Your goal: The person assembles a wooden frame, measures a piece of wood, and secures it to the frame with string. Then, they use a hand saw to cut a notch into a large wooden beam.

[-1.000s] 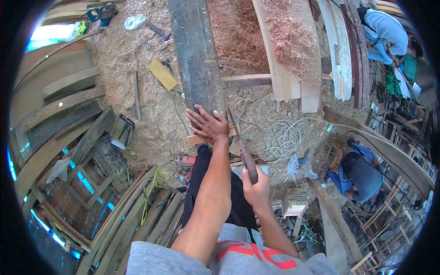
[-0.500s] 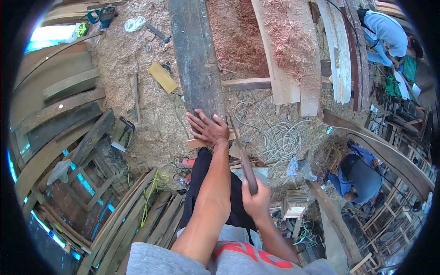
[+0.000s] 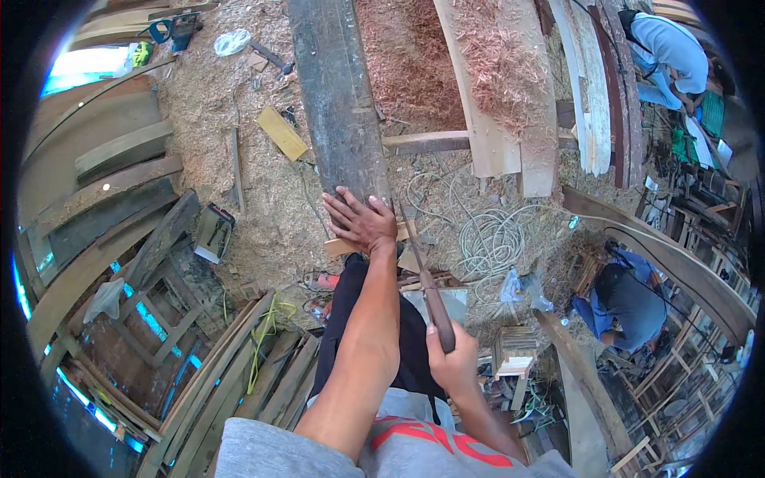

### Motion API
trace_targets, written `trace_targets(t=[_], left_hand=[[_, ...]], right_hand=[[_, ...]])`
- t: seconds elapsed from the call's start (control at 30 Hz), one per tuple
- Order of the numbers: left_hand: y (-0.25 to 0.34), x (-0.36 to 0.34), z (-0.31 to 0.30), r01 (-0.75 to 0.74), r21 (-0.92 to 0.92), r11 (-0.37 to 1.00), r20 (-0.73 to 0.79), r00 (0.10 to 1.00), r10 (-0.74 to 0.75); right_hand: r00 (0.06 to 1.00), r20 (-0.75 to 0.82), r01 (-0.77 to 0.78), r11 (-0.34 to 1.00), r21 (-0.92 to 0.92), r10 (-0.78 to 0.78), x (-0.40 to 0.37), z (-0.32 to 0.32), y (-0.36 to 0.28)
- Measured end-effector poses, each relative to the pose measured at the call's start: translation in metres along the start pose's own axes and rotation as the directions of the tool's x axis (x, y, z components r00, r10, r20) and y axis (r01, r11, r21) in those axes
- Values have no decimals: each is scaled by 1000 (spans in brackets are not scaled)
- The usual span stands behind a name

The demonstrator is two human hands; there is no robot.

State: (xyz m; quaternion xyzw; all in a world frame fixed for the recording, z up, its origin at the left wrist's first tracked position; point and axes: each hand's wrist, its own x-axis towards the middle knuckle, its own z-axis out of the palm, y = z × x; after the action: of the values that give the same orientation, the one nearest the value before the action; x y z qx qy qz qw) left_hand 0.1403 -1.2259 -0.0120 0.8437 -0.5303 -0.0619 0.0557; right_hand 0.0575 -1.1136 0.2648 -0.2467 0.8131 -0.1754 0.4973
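Note:
My left hand (image 3: 362,223) lies flat with fingers spread on the near end of a long dark wooden plank (image 3: 343,111). In my right hand (image 3: 453,357) is the brown wooden handle of a hand saw (image 3: 437,307). Its thin dark blade runs forward along the plank's right edge and shows almost edge-on, so its teeth cannot be made out. Under the plank's near end, a light strip of wood (image 3: 341,248) sticks out to the left.
Shavings cover the ground and the pale boards (image 3: 510,103) at right. A coiled hose or cable (image 3: 492,241) lies right of the saw. A yellow wood block (image 3: 282,134) and a hammer (image 3: 271,56) lie left. Two people (image 3: 669,52) work at right. Stacked timber (image 3: 247,366) lines the left.
My right hand has drawn the saw a little back toward my body and slightly right. My left hand stays in place on the plank.

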Motion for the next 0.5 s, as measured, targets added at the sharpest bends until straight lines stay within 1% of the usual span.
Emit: trace_targets(t=[0.03,0.1,0.13,0.2,0.27,0.3,0.33,0.37,0.4,0.5], left_hand=[[-1,-4,-1,1,7,1000,8,1000,-1],[0,0,1,4,14,1000,-2,1000,-4],[-4,-4,0,3,22,1000,-8,1000,-3],[-1,0,3,-8,18,1000,-29,1000,9],[0,-1,3,-14,11,1000,-23,1000,14],[-1,0,1,-8,16,1000,-24,1000,8],[0,-1,0,11,51,999,19,1000,-12],[3,2,-1,12,38,999,17,1000,-13],[5,5,-2,18,27,999,14,1000,-18],[-2,-4,-3,-12,38,999,11,1000,12]], right_hand=[[1000,-18,24,999,-25,-25,2,2,1],[994,-50,97,993,-70,-101,29,18,9],[982,-87,167,985,-37,-170,54,29,17],[991,-58,121,992,-21,-122,44,22,12],[999,-21,43,999,-34,-43,11,4,5],[999,-11,34,999,-19,-34,10,3,1],[1000,-6,7,1000,3,-7,6,5,-3],[1000,-9,3,1000,23,-3,13,8,-7],[996,-48,72,997,18,-71,27,19,-5],[995,-45,90,996,-3,-90,32,19,15]])
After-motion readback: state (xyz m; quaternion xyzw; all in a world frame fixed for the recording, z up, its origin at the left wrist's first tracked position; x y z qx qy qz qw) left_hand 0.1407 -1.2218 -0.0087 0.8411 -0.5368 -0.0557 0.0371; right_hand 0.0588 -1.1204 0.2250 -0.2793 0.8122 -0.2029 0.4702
